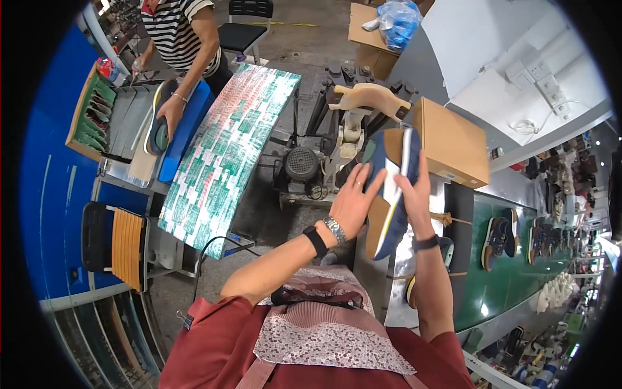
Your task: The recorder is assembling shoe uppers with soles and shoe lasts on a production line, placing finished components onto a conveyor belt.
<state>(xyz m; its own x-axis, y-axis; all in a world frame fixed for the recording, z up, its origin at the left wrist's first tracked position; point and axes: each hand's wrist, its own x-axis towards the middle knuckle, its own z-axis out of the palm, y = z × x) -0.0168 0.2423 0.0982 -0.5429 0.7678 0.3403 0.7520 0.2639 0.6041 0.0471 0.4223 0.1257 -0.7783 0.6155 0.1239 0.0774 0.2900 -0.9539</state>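
Note:
A navy blue sneaker [393, 150] with brown and white panels, a white sole edge and a thin yellow line is held up in front of me between both hands. My left hand [353, 202] is closed on its left side, fingers spread along the upper. On the other side my right hand [418, 198] grips it, thumb across the white panel. The sneaker stands steeply on end, close to a machine with a cream curved part [369, 98]. Parts of its upper are covered by my fingers.
A motor [301, 163] sits under the machine. Left of it stands a green-and-white patterned board [227, 155]. Beyond, a co-worker's hand [172, 113] holds another shoe [157, 136]. To my right are a cardboard box [451, 142] and a green belt [476, 292] carrying several shoes.

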